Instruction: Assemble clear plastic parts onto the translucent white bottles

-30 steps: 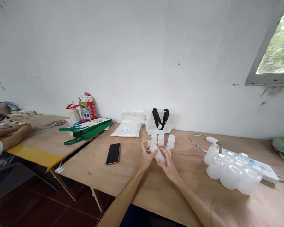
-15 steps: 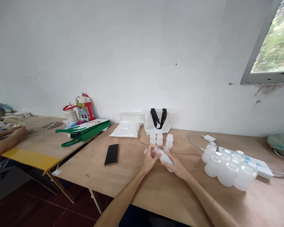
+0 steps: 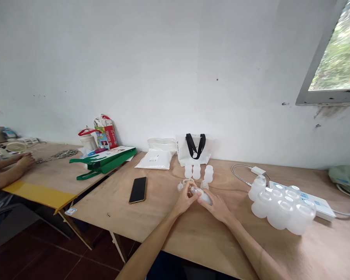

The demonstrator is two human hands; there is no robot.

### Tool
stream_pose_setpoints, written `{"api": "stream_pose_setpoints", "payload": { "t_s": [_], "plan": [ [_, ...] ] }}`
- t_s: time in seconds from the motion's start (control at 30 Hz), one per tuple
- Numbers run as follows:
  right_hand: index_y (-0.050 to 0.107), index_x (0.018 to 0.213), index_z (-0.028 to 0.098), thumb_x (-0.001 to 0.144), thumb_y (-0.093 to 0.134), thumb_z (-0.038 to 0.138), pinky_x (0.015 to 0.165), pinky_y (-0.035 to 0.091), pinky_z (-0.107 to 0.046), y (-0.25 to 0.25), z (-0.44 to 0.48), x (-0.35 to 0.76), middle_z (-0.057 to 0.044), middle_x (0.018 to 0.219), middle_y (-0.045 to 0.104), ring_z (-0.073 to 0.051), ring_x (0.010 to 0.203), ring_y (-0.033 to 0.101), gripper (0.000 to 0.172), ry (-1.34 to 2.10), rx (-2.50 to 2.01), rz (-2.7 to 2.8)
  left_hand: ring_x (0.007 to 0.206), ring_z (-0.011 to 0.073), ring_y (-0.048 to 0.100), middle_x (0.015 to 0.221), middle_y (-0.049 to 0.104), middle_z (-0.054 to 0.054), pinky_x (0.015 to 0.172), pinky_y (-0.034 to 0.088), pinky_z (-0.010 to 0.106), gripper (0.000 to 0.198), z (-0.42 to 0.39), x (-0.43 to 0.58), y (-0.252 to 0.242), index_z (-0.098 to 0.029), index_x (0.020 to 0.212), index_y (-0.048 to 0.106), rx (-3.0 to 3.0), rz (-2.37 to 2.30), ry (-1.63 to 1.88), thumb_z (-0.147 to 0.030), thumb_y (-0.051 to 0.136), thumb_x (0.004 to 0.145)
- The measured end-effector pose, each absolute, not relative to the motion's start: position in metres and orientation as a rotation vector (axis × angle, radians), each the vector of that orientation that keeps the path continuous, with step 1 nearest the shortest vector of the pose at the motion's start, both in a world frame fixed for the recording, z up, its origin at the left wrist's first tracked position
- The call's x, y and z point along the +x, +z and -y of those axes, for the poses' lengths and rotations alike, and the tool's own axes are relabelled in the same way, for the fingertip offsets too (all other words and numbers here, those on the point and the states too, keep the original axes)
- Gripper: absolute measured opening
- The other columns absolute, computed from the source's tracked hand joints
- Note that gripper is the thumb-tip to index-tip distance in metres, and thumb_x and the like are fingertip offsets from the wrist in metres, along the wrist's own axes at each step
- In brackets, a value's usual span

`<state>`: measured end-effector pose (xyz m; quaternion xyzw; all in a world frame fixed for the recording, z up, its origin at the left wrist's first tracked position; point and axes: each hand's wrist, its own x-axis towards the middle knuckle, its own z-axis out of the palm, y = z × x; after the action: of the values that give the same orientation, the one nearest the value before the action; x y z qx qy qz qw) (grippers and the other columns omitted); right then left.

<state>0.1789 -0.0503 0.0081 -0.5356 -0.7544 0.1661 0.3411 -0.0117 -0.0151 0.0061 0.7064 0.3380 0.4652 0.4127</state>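
A small translucent white plastic bottle (image 3: 205, 197) lies tilted between my two hands, low over the wooden table. My right hand (image 3: 218, 208) is closed round its body from the right. My left hand (image 3: 185, 200) pinches the clear top end of the bottle with thumb and fingers. Just beyond my fingers are small clear pieces, one a pointed clear part (image 3: 180, 186), another a clear part (image 3: 204, 184) partly hidden by my right hand. Farther back stand several waisted white bottle bodies (image 3: 209, 174) without tops.
Several capped bottles (image 3: 284, 212) cluster at right beside a white power strip (image 3: 321, 206) and cable. A phone (image 3: 138, 190) lies left. White packages (image 3: 154, 158), a black-handled bag (image 3: 192, 151) and a green bag (image 3: 111, 161) stand behind. Another person's hands (image 3: 25, 161) are far left.
The bottle is now lower and turned with its clear top nearer my left fingers. Both hands have shifted slightly, and the pointed clear part shows more.
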Motion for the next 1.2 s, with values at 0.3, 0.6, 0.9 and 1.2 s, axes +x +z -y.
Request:
{"api": "stream_pose_setpoints", "payload": {
  "t_s": [0.3,0.6,0.9,1.2],
  "plan": [
    [0.065,0.124,0.029,0.096,0.054,0.054,0.08,0.051,-0.037,0.002,0.048,0.174,-0.005,0.109,0.079,-0.032,0.101,0.074,0.039,0.429,-1.38,2.033,0.084,0.0188,0.062,0.094,0.069,0.003,0.071,0.046,0.027,0.031,0.017,-0.012,0.008,-0.022,0.099,0.064,2.009,-1.025,1.218,-0.051,0.053,0.097],
    [0.069,0.115,0.026,0.096,0.055,0.047,0.068,0.051,-0.032,-0.005,0.044,0.167,-0.006,0.103,0.081,-0.028,0.089,0.077,0.032,0.139,-1.33,1.951,0.064,0.0151,0.053,0.071,0.061,-0.002,0.063,0.04,0.026,0.031,0.027,0.002,0.023,-0.023,0.083,0.056,1.849,-1.21,1.478,-0.052,0.055,0.095],
    [0.07,0.114,0.024,0.092,0.063,0.047,0.073,0.055,-0.036,0.01,0.05,0.167,-0.007,0.1,0.079,-0.028,0.085,0.073,0.033,0.42,-1.102,1.812,0.063,0.0153,0.049,0.065,0.053,-0.003,0.062,0.038,0.026,0.037,0.039,0.021,0.044,-0.023,0.072,0.05,1.688,-1.285,1.615,-0.052,0.053,0.096],
    [0.065,0.105,0.021,0.082,0.071,0.068,0.044,0.046,-0.026,0.021,0.052,0.173,0.0,0.067,0.068,-0.015,0.046,0.059,0.053,1.537,-0.856,1.418,0.058,0.0144,0.046,0.061,0.052,-0.003,0.059,0.039,0.027,0.04,0.036,0.025,0.043,-0.023,0.072,0.056,1.749,-1.154,1.578,-0.054,0.05,0.097]
  ]
}}
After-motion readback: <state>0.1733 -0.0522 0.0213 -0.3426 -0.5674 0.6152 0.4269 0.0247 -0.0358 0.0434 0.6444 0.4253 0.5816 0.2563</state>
